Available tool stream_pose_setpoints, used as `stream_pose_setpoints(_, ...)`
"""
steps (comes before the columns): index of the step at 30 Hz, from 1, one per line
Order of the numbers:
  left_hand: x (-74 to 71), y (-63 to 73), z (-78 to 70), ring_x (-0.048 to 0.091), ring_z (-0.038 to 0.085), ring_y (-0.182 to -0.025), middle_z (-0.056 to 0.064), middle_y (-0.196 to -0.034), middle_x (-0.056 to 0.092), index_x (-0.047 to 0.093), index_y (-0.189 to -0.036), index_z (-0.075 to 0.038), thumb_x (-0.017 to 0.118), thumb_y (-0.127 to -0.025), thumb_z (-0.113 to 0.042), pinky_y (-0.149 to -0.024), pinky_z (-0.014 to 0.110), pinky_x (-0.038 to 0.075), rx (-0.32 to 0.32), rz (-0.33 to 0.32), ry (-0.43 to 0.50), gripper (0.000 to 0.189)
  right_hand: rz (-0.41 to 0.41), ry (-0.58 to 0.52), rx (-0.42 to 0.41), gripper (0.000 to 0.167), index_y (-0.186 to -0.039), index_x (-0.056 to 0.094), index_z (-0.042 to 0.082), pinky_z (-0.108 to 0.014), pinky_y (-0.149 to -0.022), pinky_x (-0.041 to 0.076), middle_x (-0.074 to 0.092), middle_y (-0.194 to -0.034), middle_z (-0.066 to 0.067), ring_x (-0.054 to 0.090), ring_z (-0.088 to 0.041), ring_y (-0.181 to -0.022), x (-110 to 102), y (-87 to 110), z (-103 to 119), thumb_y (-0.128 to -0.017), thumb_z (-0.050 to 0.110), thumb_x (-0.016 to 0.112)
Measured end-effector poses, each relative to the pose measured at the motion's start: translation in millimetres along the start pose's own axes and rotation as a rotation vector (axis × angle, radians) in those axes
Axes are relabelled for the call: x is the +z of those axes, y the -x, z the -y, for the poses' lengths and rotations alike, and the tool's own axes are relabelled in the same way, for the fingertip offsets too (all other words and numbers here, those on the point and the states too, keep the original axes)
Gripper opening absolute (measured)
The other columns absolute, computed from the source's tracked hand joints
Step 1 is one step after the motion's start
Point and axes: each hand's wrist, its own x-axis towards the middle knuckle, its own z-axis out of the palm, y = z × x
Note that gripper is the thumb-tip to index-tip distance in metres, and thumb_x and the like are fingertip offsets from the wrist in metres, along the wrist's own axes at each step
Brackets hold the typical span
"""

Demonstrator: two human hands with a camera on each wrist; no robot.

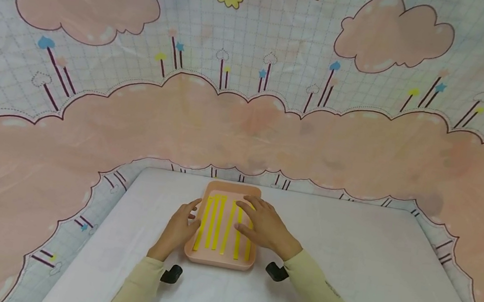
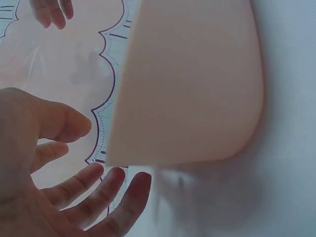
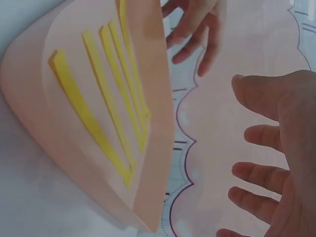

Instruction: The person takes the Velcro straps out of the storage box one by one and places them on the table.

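Head view shows flat, narrow yellow strips (image 1: 218, 223) inside a round-cornered rectangular peach tray (image 1: 219, 263) on a white tabletop (image 1: 346, 264), strips and tray running lengthwise away from the person. Both hands are empty, fingers loosely spread: the left hand (image 1: 177, 227) beside the tray's left edge, the right hand (image 1: 266, 225) above its right side.

The right hand (image 1: 266, 226) hides parts of the rightmost yellow strips (image 1: 237, 246) from the head view, while the left wrist view's top edge cuts off the tray (image 2: 197, 89), its inside unseen.
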Motion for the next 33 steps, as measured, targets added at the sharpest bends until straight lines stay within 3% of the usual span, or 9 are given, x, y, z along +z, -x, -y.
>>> stream_pose_setpoints(4,-0.4,0.0,1.3,0.065,0.035,-0.103,0.022,-0.124,0.059,0.044,-0.146,-0.007,0.061,-0.089,-0.005,-0.087,0.049,0.054,-0.059,0.028,0.037,0.059,0.014,0.027,-0.028,0.059,-0.146,0.046,0.022,-0.053,-0.112,0.037,0.042,-0.153,-0.007,0.042,-0.031,-0.14,-2,-7.1,5,-0.094,0.045,0.062)
stream_pose_setpoints(10,-0.9,1.5,6.1,0.065,0.033,-0.106,0.02,-0.125,0.061,0.044,-0.145,-0.007,0.059,-0.09,-0.003,-0.089,0.047,0.054,-0.145,0.073,0.105,0.057,0.016,0.053,-0.079,0.054,-0.141,0.051,0.022,-0.047,-0.109,0.042,0.047,-0.148,-0.004,0.047,-0.027,-0.135,-3,-19.4,13,-0.092,0.041,0.067)
stream_pose_setpoints(15,-1.7,2.2,9.0,0.065,0.034,-0.108,0.02,-0.124,0.063,0.051,-0.139,-0.005,0.058,-0.091,-0.002,-0.092,0.047,0.053,-0.17,0.083,0.118,0.048,0.029,0.073,-0.13,0.05,-0.136,0.055,0.022,-0.045,-0.107,0.044,0.052,-0.142,-0.003,0.05,-0.024,-0.131,-1,-29.3,20,-0.091,0.036,0.07)
stream_pose_setpoints(24,-0.2,3.7,12.7,0.064,0.036,-0.112,0.021,-0.128,0.061,0.048,-0.142,-0.003,0.058,-0.094,-0.005,-0.09,0.045,0.055,-0.202,0.104,0.18,0.049,0.044,0.09,-0.187,0.043,-0.131,0.059,0.02,-0.039,-0.103,0.048,0.057,-0.134,-0.002,0.054,-0.022,-0.127,5,-43.7,35,-0.091,0.031,0.07)
stream_pose_setpoints(29,3.0,5.2,18.1,0.062,0.036,-0.115,0.022,-0.131,0.06,0.052,-0.139,-0.002,0.059,-0.094,-0.004,-0.083,0.037,0.058,-0.23,0.117,0.253,0.046,0.08,0.085,-0.175,0.042,-0.131,0.059,0.021,-0.038,-0.103,0.048,0.058,-0.135,-0.001,0.054,-0.02,-0.126,8,-49.0,42,-0.092,0.033,0.069)
stream_pose_setpoints(33,1.6,6.8,20.3,0.063,0.036,-0.114,0.023,-0.131,0.06,0.052,-0.14,-0.002,0.061,-0.091,-0.003,-0.085,0.039,0.057,-0.221,0.118,0.261,0.049,0.094,0.074,-0.162,0.042,-0.132,0.059,0.021,-0.038,-0.103,0.048,0.057,-0.135,0.001,0.055,-0.019,-0.125,10,-54.3,46,-0.093,0.032,0.068)
